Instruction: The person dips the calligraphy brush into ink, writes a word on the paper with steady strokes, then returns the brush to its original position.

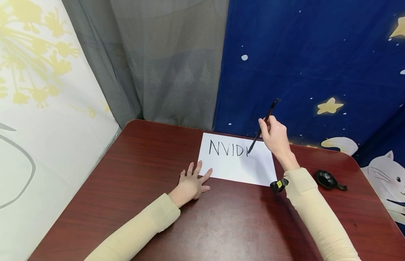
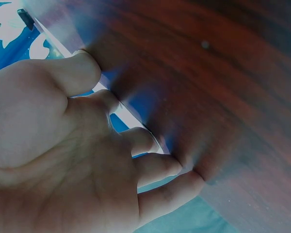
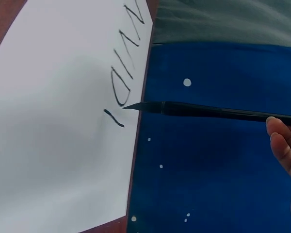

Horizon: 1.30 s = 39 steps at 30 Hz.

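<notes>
My right hand (image 1: 275, 136) pinches a dark calligraphy brush (image 1: 262, 123) by its upper shaft, the bristles pointing down at a white sheet of paper (image 1: 235, 168). Black letters (image 1: 226, 148) reading "NVID" run along the sheet's upper part, followed by one short stroke (image 3: 114, 118). In the right wrist view the brush tip (image 3: 131, 106) is close to that stroke; whether it touches the paper I cannot tell. With fingers spread, my left hand (image 1: 191, 185) rests at the sheet's lower left corner, some fingertips over the paper's edge. The left wrist view shows its palm (image 2: 82, 145) from below.
A black gourd-shaped dish (image 1: 326, 179) lies on the brown wooden table (image 1: 150, 159), right of my right forearm. A small black device (image 1: 279, 185) is worn at the right wrist. Grey and blue curtains (image 1: 287, 54) hang behind the table's far edge, with a white patterned cloth (image 1: 42, 127) at left.
</notes>
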Each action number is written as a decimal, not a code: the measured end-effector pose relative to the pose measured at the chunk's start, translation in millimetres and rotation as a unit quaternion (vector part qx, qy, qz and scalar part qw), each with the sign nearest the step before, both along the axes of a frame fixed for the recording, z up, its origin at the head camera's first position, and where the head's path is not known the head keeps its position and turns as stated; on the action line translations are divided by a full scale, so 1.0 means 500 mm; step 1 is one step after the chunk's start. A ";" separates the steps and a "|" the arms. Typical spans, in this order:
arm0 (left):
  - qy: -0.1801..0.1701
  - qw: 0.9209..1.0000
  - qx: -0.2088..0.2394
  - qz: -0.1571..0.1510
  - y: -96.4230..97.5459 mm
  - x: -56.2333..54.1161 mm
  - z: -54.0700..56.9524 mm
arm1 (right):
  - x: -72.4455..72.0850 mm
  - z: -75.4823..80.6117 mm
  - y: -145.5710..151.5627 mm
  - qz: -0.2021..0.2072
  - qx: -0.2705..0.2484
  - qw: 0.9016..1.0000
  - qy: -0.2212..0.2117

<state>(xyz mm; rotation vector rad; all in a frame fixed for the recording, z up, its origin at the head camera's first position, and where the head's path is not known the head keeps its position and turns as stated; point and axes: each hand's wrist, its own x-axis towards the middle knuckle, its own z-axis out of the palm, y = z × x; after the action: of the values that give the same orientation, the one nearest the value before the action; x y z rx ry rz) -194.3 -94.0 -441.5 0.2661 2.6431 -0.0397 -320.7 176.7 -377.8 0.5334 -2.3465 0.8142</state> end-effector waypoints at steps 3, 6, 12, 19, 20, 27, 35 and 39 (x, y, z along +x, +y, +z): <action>-0.002 1.000 -0.004 -0.001 -0.002 -0.006 -0.011 | 0.000 0.006 0.002 0.000 -0.002 1.000 0.001; -0.003 1.000 -0.005 -0.002 -0.005 -0.013 -0.026 | -0.001 0.011 0.004 -0.002 -0.006 1.000 -0.001; 0.005 1.000 -0.001 -0.003 -0.008 -0.015 -0.037 | -0.005 0.013 0.013 -0.005 -0.009 1.000 -0.006; 0.002 1.000 -0.005 0.000 -0.006 -0.013 -0.033 | -0.018 0.005 0.029 -0.005 -0.009 1.000 0.000; 0.002 1.000 -0.006 -0.001 -0.005 -0.014 -0.034 | -0.020 0.004 0.032 -0.005 -0.009 1.000 0.001; 0.000 1.000 -0.021 -0.012 -0.004 -0.016 -0.044 | -0.027 -0.006 0.045 -0.011 0.002 1.000 0.011; 0.007 1.000 -0.007 -0.006 -0.005 -0.017 -0.040 | -0.030 -0.012 0.051 -0.015 0.008 1.000 0.005; 0.001 1.000 -0.006 -0.001 -0.002 -0.008 -0.014 | -0.031 -0.015 0.051 -0.015 0.010 1.000 -0.003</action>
<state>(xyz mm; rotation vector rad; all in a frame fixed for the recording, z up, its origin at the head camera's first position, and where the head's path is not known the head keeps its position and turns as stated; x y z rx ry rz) -198.1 -94.9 -448.6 0.2650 2.6446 -0.0568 -336.3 202.0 -385.5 0.5035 -2.3641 0.7799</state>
